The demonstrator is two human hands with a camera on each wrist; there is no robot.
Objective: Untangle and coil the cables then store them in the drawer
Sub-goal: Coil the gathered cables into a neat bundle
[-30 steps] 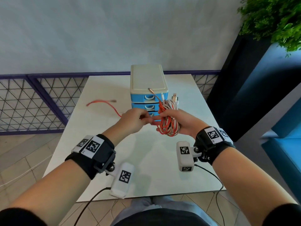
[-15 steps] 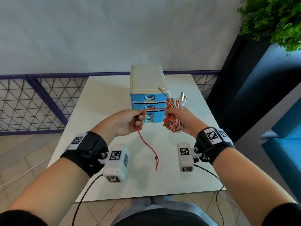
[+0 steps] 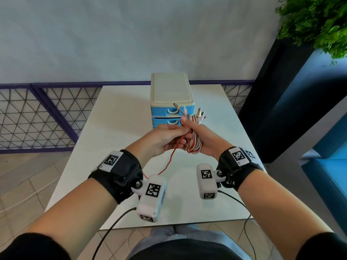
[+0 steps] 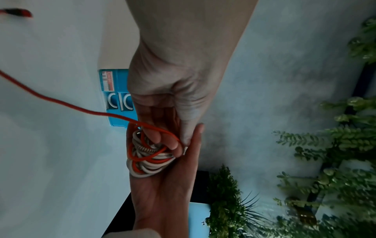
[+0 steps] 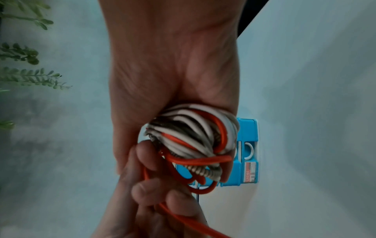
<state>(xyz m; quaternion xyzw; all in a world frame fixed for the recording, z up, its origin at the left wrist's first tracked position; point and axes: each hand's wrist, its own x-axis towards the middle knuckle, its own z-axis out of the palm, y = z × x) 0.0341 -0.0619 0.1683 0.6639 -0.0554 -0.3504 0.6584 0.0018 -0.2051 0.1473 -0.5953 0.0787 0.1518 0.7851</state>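
My right hand grips a coiled bundle of white, red and braided cables, held above the table in front of the drawer unit. The bundle fills the right palm, with plug ends sticking up from it. My left hand pinches the loose red cable right against the bundle. The red cable's tail hangs down and away toward my left wrist. The drawer unit is cream on top with blue drawers, all closed.
The white table stands against a grey wall. A purple mesh fence is at the left, a dark planter with green foliage at the right, and a blue seat lower right. Black wires trail from the wrist cameras.
My left hand has moved right and up to meet the bundle, bringing the red cable with it. The hanging red tail has become shorter. The right hand has shifted slightly.
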